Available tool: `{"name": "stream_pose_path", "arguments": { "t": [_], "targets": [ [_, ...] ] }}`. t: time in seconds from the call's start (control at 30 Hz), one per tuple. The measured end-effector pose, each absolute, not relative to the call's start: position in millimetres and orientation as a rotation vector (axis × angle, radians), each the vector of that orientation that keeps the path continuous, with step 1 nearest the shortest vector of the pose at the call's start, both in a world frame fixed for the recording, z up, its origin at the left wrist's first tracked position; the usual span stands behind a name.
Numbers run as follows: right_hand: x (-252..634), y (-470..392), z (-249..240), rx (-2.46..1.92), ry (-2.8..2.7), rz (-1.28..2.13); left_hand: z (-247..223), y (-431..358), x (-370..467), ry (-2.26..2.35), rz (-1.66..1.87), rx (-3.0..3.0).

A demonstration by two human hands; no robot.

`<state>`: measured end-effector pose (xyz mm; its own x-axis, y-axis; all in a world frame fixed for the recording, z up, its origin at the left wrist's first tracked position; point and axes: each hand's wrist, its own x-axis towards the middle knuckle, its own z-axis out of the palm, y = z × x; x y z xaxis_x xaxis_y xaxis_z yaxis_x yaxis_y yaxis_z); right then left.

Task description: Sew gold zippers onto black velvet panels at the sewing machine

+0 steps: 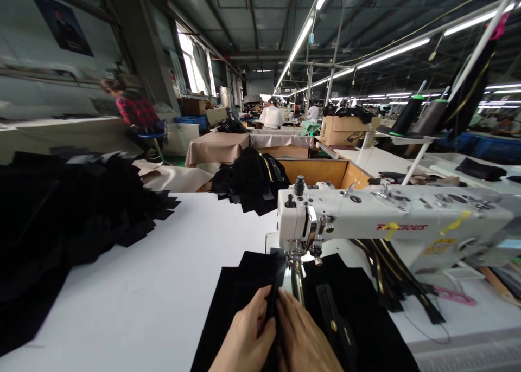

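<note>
A black fabric panel point(228, 301) lies under the head of a white sewing machine point(350, 212). A gold-toothed zipper point(298, 285) runs through it below the presser foot point(298, 261). My left hand point(246, 331) pinches a folded black strip point(278, 271) along the panel's edge, thumb and fingers closed on it. Beside it my right hand point(303, 331) lies flat with fingers stretched forward, pressing the cloth just left of the zipper. To its right, on another black piece point(358, 290), is a black strap tab point(331, 312) with a small gold fitting.
Heaped black fabric pieces point(81, 209) cover the table's left side; another black pile point(252, 177) sits behind. Loose gold zippers point(393, 274) and pink scissors point(453, 295) lie under the machine arm. Thread cones point(409, 114) stand at the right. A person in red plaid point(138, 111) sits far left.
</note>
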<state>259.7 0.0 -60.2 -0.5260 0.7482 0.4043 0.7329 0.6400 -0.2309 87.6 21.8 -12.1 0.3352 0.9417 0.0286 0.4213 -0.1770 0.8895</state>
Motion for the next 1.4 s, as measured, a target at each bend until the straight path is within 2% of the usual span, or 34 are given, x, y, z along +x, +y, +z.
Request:
{"name": "stream_pose_path", "arguments": {
  "t": [0.13, 0.3, 0.47, 0.53, 0.63, 0.8, 1.03, 1.17, 1.4],
  "targets": [
    [249, 4, -79, -1.109, -2.301, -0.071, -1, 21, 86, 1.162, 0.771, 1.758],
    [237, 3, -79, -1.004, -2.377, -0.085, 19, 29, 85, 1.149, 0.536, 1.813],
    [260, 1, -37, -0.882, -2.308, -0.060, 16, 34, 85, 1.261, 0.279, 1.940],
    [279, 5, -13, -1.045, -2.291, 0.068, 8, 32, 88, 1.276, 0.242, 2.012],
    [301, 16, 6, -1.196, -2.345, 0.097, -8, 27, 95, 1.285, 0.311, 2.044],
    [304, 25, -1, -1.275, -2.341, 0.175, -26, 20, 107, 1.223, 0.503, 2.023],
    [305, 22, 5, -1.272, -2.341, 0.252, -6, 28, 119, 1.266, 0.364, 2.047],
    [313, 17, 6, -1.280, -2.423, 0.246, 0, 39, 117, 1.301, 0.355, 2.306],
    [310, 15, -1, -1.271, -2.311, 0.195, -14, 48, 102, 0.939, 0.765, 2.929]
  ]
}}
